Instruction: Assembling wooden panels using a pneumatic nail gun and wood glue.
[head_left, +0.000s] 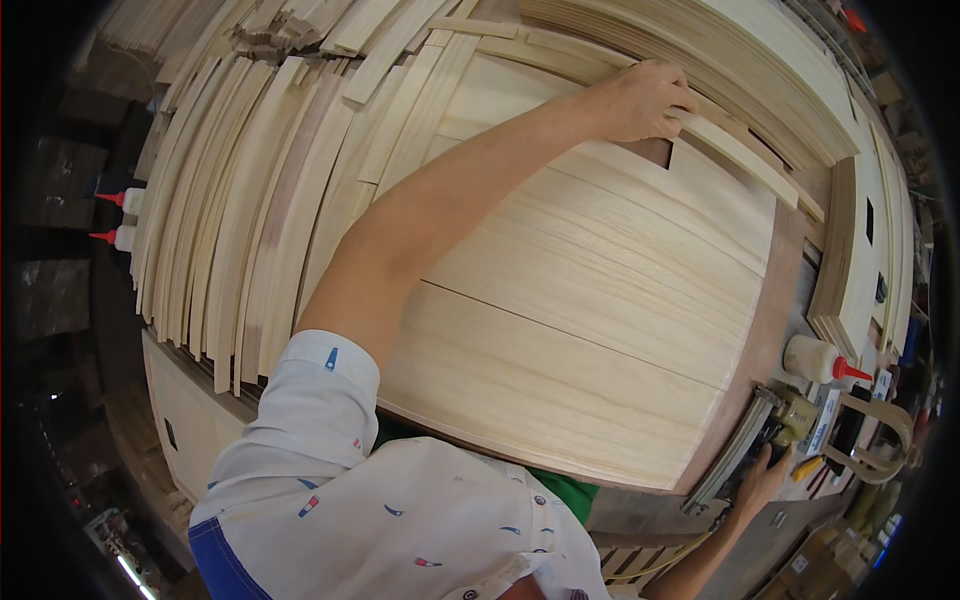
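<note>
My left hand [640, 100] reaches far across a large pale wooden panel [580, 300] and is closed on a thin wooden strip [735, 150] that lies along the panel's far edge, beside a small rectangular cut-out [655, 150]. At the lower right my right hand [760, 478] grips a pneumatic nail gun [770, 425] held against the panel's brown right edge [775, 310]. My white patterned sleeve [320, 400] covers the near left part of the panel.
Many thin pale wooden strips [240, 220] are stacked on the left and at the back. A white glue bottle with a red tip [822, 362] stands right of the panel; two more glue bottles [122, 218] are at the far left. More framed panels [860, 250] lean on the right.
</note>
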